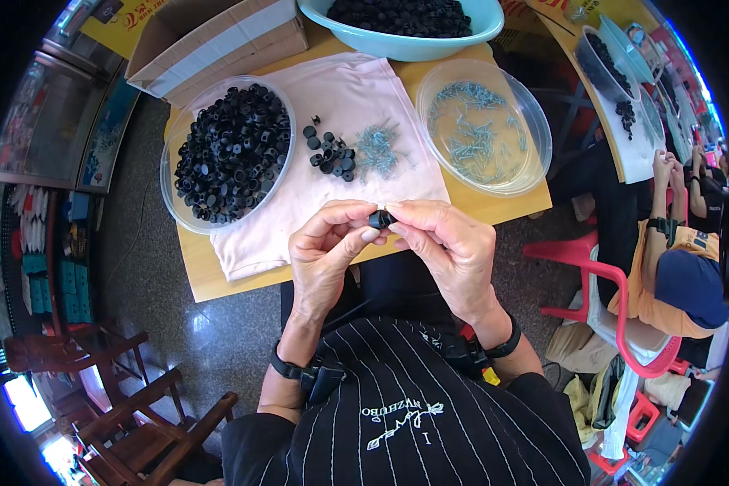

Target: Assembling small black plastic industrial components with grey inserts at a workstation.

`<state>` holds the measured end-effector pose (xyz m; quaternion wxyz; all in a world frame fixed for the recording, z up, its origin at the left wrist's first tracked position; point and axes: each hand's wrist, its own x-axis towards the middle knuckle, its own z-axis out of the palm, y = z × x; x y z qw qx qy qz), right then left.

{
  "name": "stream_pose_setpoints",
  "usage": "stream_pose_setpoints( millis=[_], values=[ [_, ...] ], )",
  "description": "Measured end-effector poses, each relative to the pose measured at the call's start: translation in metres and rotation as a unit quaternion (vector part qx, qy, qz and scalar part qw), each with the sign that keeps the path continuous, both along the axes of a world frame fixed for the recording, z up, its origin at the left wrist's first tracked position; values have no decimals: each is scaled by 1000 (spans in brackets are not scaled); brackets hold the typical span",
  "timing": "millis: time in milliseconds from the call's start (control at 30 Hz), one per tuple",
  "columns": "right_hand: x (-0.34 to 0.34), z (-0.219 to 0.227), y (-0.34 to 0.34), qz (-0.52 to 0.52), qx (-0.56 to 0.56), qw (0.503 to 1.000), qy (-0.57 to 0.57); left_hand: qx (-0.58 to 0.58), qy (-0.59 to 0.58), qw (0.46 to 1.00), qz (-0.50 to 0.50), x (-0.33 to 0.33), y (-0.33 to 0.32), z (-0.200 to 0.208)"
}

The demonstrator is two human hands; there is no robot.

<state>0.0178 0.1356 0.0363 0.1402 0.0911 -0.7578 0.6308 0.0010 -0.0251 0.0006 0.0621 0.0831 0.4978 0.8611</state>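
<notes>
My left hand [330,245] and my right hand [449,245] meet over the table's near edge. Between their fingertips is a small black plastic cap [378,219], pinched from both sides. Just beyond, a small pile of similar black plastic pieces [332,156] lies on a pale pink cloth [332,89], beside a heap of metal screws [378,150]. To the left stands a round clear tray [170,188] full of black pieces. A second clear tray [537,166] with loose screws is on the right. Whether a screw sits in the held cap is hidden by my fingers.
At the table's far side are an open cardboard box [219,49] and a light blue basin [405,44] heaped with black pieces. A red plastic chair [616,283] and a seated person [664,251] are to the right. Wooden chairs [150,429] stand lower left.
</notes>
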Motion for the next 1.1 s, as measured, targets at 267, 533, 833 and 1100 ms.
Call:
stream_pose_setpoints(
  millis=[267,533,833,1100],
  values=[
    [0,-3,0,3,10,1000,7,-21,-2,1000,-5,-2,-1,-2],
    [-7,-6,5,66,-108,989,-80,-45,-5,999,-15,-3,0,1],
    [-7,-6,0,35,64,996,57,-2,-66,998,2,0,4,5],
    [-6,-16,1,10,136,985,102,21,-106,994,4,6,8,5]
  ],
)
